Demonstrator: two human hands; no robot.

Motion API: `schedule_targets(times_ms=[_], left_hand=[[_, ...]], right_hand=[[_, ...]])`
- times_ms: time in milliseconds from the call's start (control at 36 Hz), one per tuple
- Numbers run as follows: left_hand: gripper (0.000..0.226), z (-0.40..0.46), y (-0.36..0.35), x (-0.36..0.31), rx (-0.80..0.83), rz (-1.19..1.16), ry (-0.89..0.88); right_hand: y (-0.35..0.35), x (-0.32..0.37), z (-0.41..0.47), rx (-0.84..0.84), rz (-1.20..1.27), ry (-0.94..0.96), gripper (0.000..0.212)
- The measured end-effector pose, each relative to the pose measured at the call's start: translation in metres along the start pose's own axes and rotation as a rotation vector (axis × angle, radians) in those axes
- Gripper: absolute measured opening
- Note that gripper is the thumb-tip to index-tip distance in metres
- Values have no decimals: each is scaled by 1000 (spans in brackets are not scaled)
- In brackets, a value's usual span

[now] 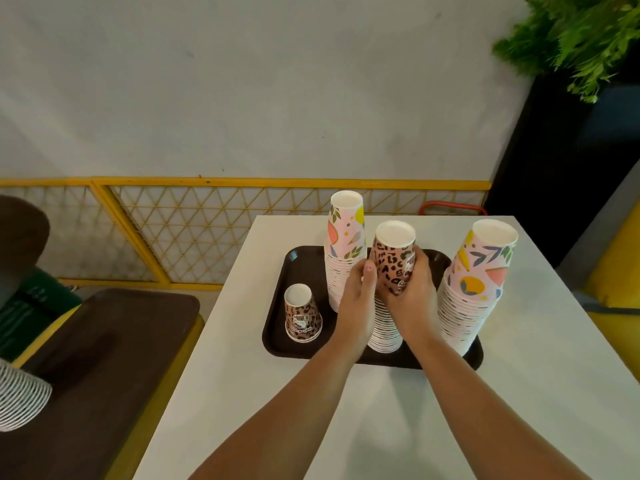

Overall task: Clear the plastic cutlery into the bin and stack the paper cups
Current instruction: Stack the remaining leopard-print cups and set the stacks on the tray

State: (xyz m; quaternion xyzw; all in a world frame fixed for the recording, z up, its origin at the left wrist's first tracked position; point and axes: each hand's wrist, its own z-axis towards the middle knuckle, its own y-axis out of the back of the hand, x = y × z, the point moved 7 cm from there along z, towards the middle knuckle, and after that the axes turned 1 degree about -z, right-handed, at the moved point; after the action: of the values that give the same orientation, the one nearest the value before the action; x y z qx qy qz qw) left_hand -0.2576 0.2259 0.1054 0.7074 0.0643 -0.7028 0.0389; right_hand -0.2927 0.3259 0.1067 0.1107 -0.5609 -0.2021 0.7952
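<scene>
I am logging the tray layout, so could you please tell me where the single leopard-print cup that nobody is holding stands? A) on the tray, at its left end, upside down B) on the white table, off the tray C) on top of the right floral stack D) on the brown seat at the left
A: the lone leopard-print cup stands upside down on the dark tray, left of the stacks.

Dark tray [304,268] on white table [519,375]; green plant [575,36] beyond.

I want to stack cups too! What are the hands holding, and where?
Both hands hold the leopard-print paper cup topping the middle stack: the right hand wraps its side, and the left hand touches its left side.
</scene>
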Motion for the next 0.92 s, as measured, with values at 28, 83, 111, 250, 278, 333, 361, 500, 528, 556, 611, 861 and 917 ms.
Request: schedule_targets(times_ms=[28, 83, 111, 250, 278, 333, 361, 500, 528, 556, 611, 861, 917], left_hand=[[34, -3, 2, -2, -17, -8, -13], [25, -10, 9, -5, -56, -21, -36], [24, -14, 14, -5, -79, -21, -40], [35, -35, 45, -16, -187, 29, -87], [34, -39, 54, -19, -231, 35, -97], [33, -49, 75, -23, -351, 62, -128], [34, -54, 87, -26, -415, 84, -151], [25, -85, 149, -44, -668, 189, -262], [24, -92, 162, -47, -723, 197, -275], [22, -99, 175, -50, -778, 209, -288], [20, -112, 201, -55, -870, 244, -294], [26, -169, 304, -55, -1135, 339, -261], [34, -180, 330, -51, -1177, 326, -255]], right_hand=[[3, 4, -3, -36, 7, 20, 85], [12, 19, -10, -133, 1, 102, 84], [17, 29, -14, -182, -6, 148, 83], [23, 79, -27, -293, 3, 357, 69], [21, 89, -28, -289, 15, 400, 65], [12, 109, -30, -264, 46, 478, 58], [6, 118, -32, -234, 72, 506, 55], [-37, 158, -45, 22, 192, 594, 36], [-47, 165, -49, 64, 206, 611, 34], [-56, 172, -54, 102, 217, 622, 33], [-77, 184, -65, 186, 241, 632, 31], [-174, 230, -115, 493, 208, 709, 31], [-192, 239, -125, 522, 203, 719, 30]])
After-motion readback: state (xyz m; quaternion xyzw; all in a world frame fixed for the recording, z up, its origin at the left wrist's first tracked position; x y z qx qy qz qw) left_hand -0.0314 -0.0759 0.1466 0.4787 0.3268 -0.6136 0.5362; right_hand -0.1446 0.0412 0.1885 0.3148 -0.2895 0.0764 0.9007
